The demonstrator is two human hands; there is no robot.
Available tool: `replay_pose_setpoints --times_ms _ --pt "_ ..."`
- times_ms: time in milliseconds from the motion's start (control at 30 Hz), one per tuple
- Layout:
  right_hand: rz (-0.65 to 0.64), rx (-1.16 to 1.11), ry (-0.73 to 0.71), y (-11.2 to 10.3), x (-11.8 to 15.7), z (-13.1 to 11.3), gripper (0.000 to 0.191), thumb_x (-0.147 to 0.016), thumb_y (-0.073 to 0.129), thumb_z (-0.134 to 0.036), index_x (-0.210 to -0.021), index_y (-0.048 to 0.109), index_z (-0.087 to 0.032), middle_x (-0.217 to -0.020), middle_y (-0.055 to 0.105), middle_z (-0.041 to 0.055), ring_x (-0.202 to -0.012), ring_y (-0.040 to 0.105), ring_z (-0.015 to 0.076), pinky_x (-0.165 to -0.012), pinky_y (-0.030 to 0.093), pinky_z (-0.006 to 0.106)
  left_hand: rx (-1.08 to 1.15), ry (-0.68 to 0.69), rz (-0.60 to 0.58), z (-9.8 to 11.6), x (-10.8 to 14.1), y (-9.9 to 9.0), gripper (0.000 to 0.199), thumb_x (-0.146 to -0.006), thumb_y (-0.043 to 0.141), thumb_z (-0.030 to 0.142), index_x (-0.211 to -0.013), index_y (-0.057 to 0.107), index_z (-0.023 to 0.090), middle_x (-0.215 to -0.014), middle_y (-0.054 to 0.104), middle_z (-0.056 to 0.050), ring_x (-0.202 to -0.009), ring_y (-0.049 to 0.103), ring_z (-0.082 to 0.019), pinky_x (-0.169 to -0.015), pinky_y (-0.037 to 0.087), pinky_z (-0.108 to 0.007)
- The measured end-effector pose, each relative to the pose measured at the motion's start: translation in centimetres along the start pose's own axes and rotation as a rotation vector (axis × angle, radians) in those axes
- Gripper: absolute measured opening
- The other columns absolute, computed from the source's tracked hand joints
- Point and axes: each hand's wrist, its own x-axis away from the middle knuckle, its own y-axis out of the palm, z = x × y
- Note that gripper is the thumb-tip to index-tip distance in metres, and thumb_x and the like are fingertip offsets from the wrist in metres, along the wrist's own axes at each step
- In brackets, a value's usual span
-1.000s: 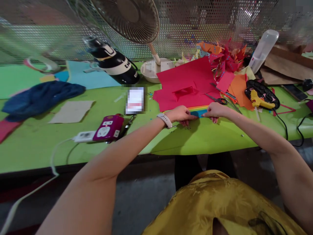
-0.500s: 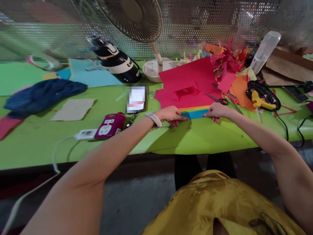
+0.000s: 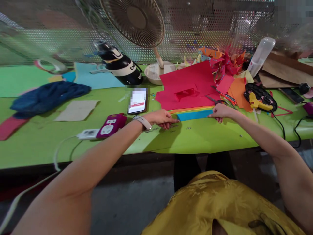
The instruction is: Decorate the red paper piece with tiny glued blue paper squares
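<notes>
Left hand, right hand: fingertips at opposite ends of blue strip; pinched or merely pressed, cannot tell. Strip on green tabletop, near side of red paper. Best handling: even, light pressure, strip flat, edges straight. Scissors near right hand.

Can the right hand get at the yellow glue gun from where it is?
Probably yes: the right hand is at the blue strip's end, and nothing tall seems to stand between it and the glue gun.
</notes>
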Motion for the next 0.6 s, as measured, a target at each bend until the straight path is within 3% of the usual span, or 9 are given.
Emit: replay_pose_setpoints --times_ms 333,600 --pt "0.034 -0.072 0.075 -2.0 1.6 5.0 0.039 -0.082 0.066 -0.039 -0.052 0.055 -0.016 -0.047 0.061 0.0007 -0.041 0.059 0.0093 -0.045 0.047 0.019 0.000 0.006 -0.014 -0.6 -0.3 -0.2 0.054 -0.054 0.072 0.071 -0.053 0.059 0.018 -0.055 0.066 -0.007 -0.053 0.062 -0.017 -0.054 0.047 -0.027" --pt "0.077 -0.084 0.047 -1.5 2.1 5.2 0.040 -0.084 0.063 -0.037 -0.052 0.052 -0.016 -0.044 0.058 -0.0004 -0.040 0.057 0.0085 -0.046 0.047 0.018 -0.005 -0.014 -0.015 -1.5 0.2 -0.5 0.052 -0.055 0.072 0.069 -0.048 0.055 0.020 -0.054 0.066 -0.007 -0.054 0.062 -0.018 -0.056 0.049 -0.029"
